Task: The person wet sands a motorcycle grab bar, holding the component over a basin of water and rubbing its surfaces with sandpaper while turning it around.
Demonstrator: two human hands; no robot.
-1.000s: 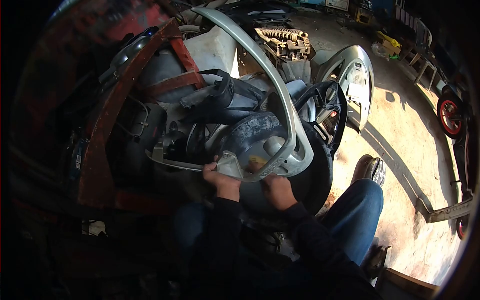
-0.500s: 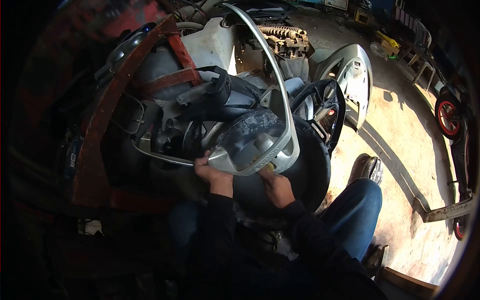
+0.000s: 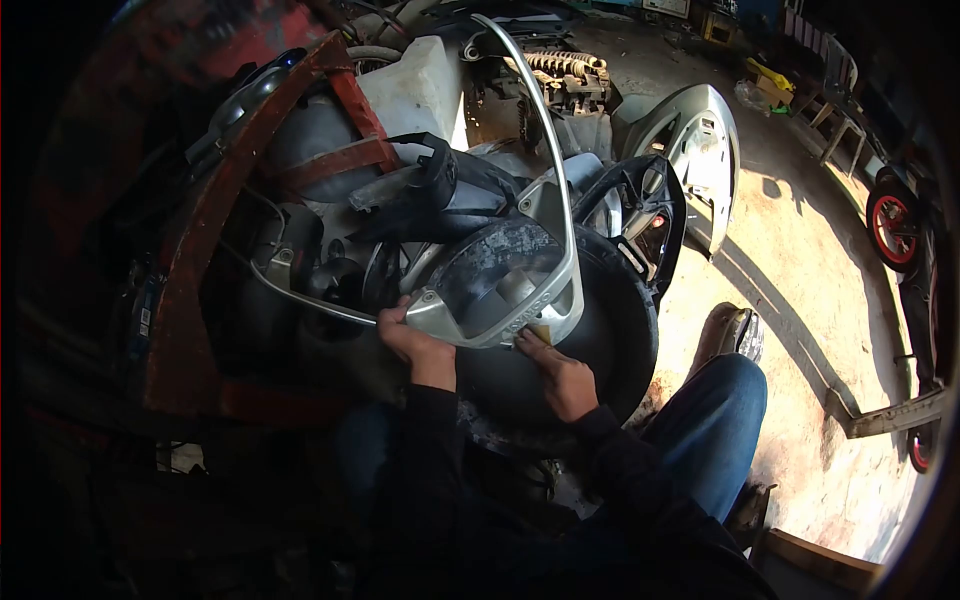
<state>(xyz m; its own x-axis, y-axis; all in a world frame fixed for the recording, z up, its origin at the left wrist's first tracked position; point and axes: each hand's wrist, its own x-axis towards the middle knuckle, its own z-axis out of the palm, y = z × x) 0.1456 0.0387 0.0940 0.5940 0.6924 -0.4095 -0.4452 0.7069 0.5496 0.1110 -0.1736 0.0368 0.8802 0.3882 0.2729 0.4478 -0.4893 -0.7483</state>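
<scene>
Silver frame [image 3: 569,235] has turned, left hand [image 3: 418,345] clenched on its rim, right hand [image 3: 563,378] pressing a yellowish pad [image 3: 541,332] against it.

A short row of capital letters runs along the lower bend of the silver rail [image 3: 560,150], set at a slant; the letters are too small and blurred to read with certainty. At the far left, a small pale label [image 3: 146,318] with a barcode-like pattern stands on a dark object beside the red metal frame [image 3: 205,215]; no words or digits on it can be made out.
</scene>
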